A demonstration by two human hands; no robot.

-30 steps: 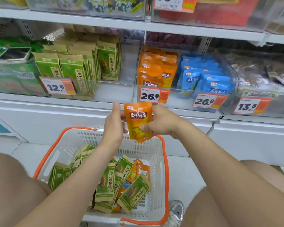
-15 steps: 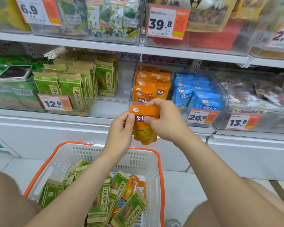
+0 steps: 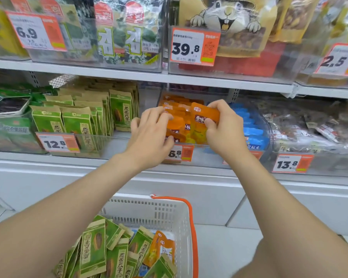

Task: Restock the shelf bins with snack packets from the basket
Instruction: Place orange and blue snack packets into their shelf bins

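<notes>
Over orange bin [image 3: 191, 155] | right grip [image 3: 225, 129] pinches orange packet [image 3: 203, 119] | left grip [image 3: 151, 133] spread, pressing stocked packets [image 3: 176, 127]

We see a shiny orange packet [image 3: 204, 117] of smooth plastic film. The bin [image 3: 113, 144] walls are clear, hard plastic that glints. The green packets [image 3: 121, 112] look like dull brown paper. Our basket [image 3: 161, 213] is white plastic with little holes and an orange rim. The shelf [image 3: 209, 81] looks like smooth white painted metal.
</notes>
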